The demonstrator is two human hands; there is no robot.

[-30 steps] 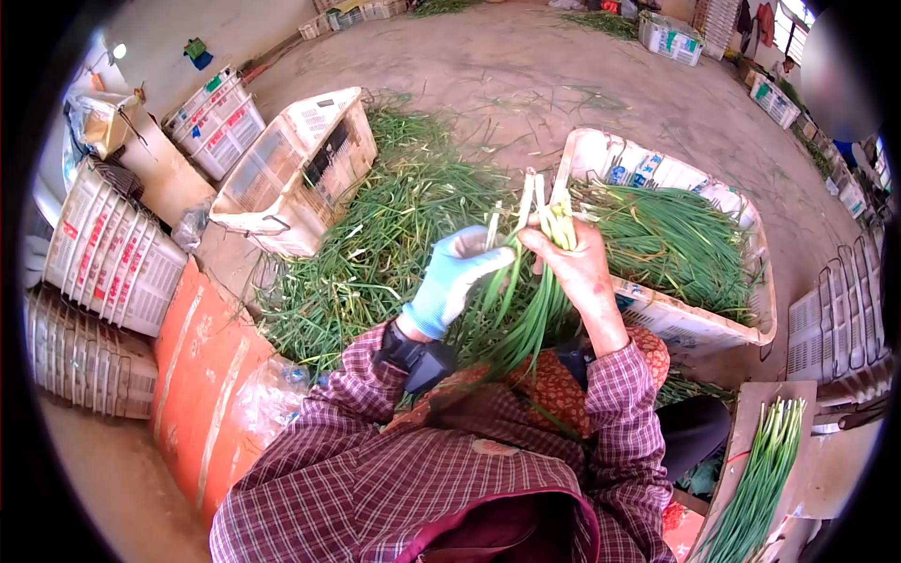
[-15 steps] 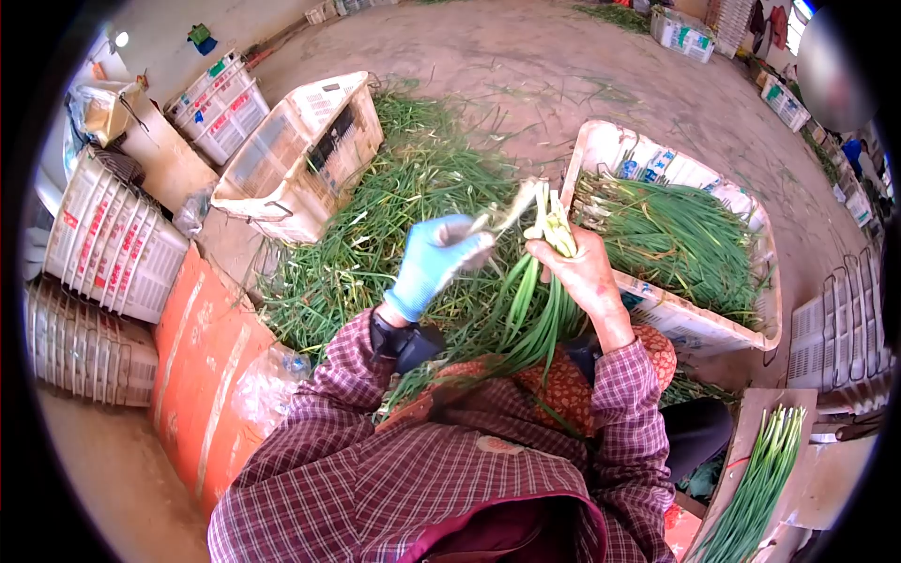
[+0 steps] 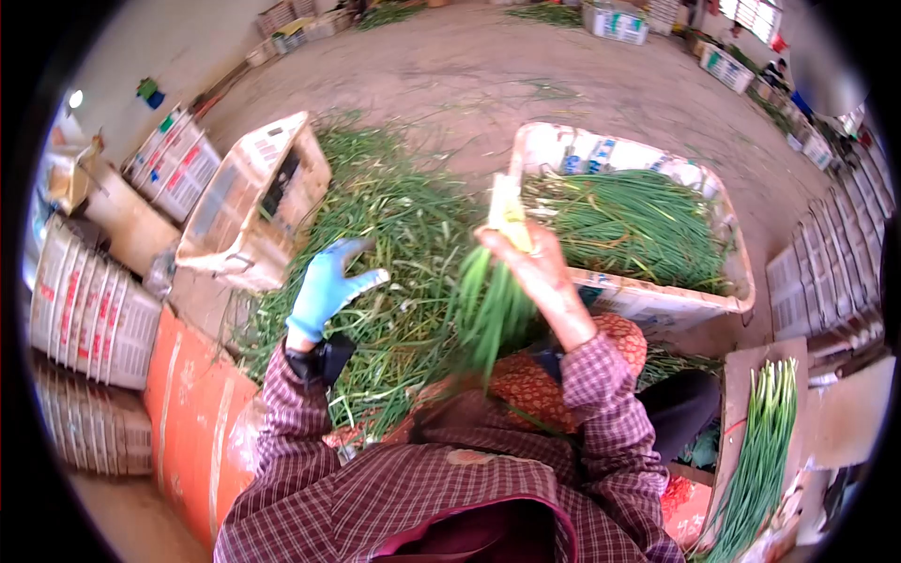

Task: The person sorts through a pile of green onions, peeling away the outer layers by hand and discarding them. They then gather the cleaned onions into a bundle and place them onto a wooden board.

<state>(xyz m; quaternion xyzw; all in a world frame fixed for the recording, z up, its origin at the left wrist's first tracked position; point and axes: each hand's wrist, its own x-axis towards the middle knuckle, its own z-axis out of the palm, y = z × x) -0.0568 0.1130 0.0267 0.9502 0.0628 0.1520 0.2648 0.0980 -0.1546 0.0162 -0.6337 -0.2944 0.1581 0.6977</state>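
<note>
I see the bunch of green onions (image 3: 493, 291) raised in front of my chest, pale root ends up and the green leaves hanging down toward my lap. My right hand (image 3: 530, 267) is clenched around it just below the white ends, which poke out above the fist. I judge the bunch light and limp: the leaves droop and blur, so they will bend and bruise if squeezed, while the white stems look firmer and are the sound place to grip, close to where the fist sits now. The skins may be a little slick, so a full wrap of the fingers seems safer than a pinch.

My left hand (image 3: 327, 286), in a blue glove, is spread open and holds nothing; it hovers over the loose heap of green onions (image 3: 385, 235) on the ground, apart from the bunch.

Just beyond the right hand stands a white crate (image 3: 657, 305) holding green onions laid more or less lengthwise. To the left of the heap another white crate (image 3: 249, 202) lies tipped on its side; I cannot tell what is in it. At lower right a cardboard tray (image 3: 741, 394) carries a neat row of trimmed green onions (image 3: 760, 450). Stacked crates (image 3: 84, 314) stand at far left beside an orange sack (image 3: 192, 422).
</note>
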